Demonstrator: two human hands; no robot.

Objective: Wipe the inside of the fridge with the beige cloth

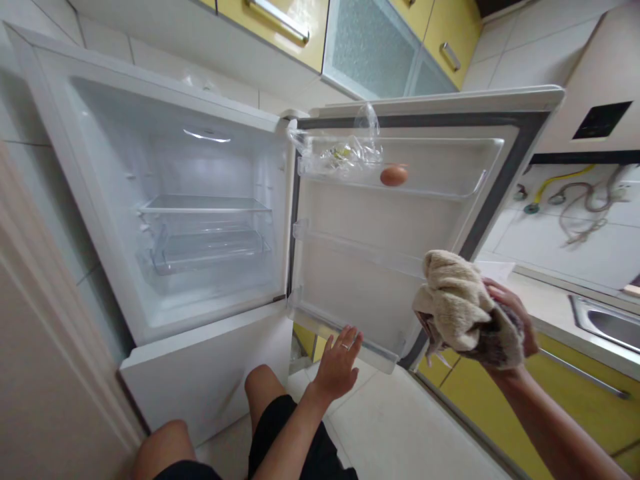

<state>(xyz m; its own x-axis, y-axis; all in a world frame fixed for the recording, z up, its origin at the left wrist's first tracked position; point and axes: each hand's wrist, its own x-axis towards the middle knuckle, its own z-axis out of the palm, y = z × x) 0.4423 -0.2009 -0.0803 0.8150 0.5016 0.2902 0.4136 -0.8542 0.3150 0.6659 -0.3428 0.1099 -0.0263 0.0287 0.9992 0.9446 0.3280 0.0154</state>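
A bunched cloth (450, 300) was held in the right hand (525, 323), in front of the fridge door's (360, 217) edge. The left hand (341, 365) was spread wide by the low door shelf (383, 357); whether the shelf was touched could not be told. The cloth was seen up to that hand's right, well apart.

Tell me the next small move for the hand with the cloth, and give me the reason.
Probably bring the right hand inward and lay the cloth on the middle door shelf: the fridge door stands open, the bunched cloth is already near that shelf's outer end, and the egg sits higher, in the top shelf.
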